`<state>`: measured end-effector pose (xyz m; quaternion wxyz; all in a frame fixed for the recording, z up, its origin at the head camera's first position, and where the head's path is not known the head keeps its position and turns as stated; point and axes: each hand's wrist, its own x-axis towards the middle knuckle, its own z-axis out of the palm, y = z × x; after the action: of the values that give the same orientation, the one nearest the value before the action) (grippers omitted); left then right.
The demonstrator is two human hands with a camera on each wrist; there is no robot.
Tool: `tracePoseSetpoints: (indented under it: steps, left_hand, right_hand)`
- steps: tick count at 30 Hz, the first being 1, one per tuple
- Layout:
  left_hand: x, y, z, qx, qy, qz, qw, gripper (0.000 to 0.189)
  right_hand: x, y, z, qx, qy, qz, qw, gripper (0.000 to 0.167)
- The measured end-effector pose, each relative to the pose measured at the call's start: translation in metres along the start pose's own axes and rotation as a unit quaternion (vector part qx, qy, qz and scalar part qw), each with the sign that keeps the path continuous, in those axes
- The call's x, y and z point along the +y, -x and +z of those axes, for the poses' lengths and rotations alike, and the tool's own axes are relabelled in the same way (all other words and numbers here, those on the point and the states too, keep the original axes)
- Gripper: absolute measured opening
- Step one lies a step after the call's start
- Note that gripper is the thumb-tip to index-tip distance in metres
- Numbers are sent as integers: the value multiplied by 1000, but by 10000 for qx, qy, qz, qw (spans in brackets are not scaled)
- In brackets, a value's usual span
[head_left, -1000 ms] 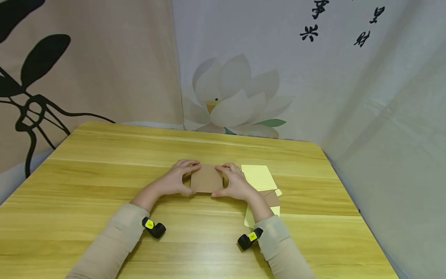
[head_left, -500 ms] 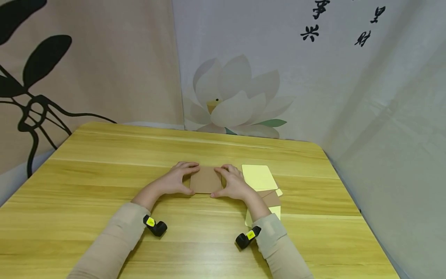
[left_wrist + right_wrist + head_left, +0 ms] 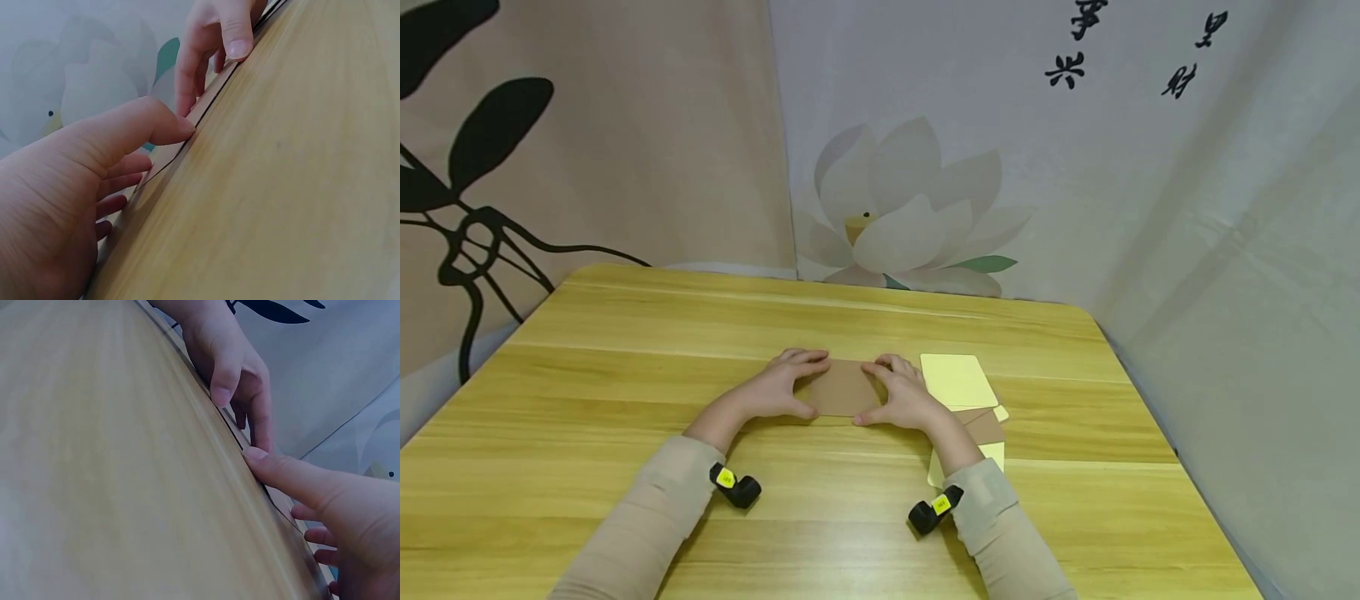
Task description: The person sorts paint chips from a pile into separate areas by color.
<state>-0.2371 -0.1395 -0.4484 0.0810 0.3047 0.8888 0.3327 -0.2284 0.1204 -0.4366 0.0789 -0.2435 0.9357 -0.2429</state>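
Observation:
A brown square card (image 3: 845, 388) lies low over the middle of the table, flat side up. My left hand (image 3: 781, 383) holds its left side, thumb at the near corner and index finger at the far one. On the opposite side my right hand (image 3: 901, 392) grips it the same way, thumb near, fingers far. In the left wrist view the card's thin edge (image 3: 203, 111) runs close along the wood, with the left thumb right at it. The right wrist view shows the right thumb (image 3: 257, 455) at that same near edge.
Right of my right hand a pale yellow card (image 3: 958, 381) lies on the wooden table (image 3: 625, 350). Just nearer are a brown card (image 3: 987, 428) and another yellow card (image 3: 994, 454), overlapping, partly behind my forearm. A printed curtain (image 3: 925, 100) hangs behind the table.
Both hands have shifted the brown card very slightly toward me, and its far edge has dropped a little. Their hold on it stays the same, and the cards at the right have not moved.

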Motion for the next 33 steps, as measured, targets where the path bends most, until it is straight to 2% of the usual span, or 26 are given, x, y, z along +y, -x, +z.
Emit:
tracePoseSetpoints:
  steps: [12, 16, 25, 33]
  left_hand:
    - [2, -1, 1, 178, -38, 24, 9998, 84]
    - [4, -2, 2, 348, -95, 37, 9993, 85]
    - [18, -8, 13, 784, -319, 264, 9961, 89]
    - [35, -19, 29, 1114, -234, 237, 9932, 89]
  right_hand:
    - [6, 4, -4, 99, -216, -263, 9994, 89]
    - [8, 9, -9, 210, -371, -358, 9984, 90]
    - [18, 23, -20, 360, -635, -392, 9966, 93]
    - [35, 36, -31, 530, -546, -497, 9959, 89]
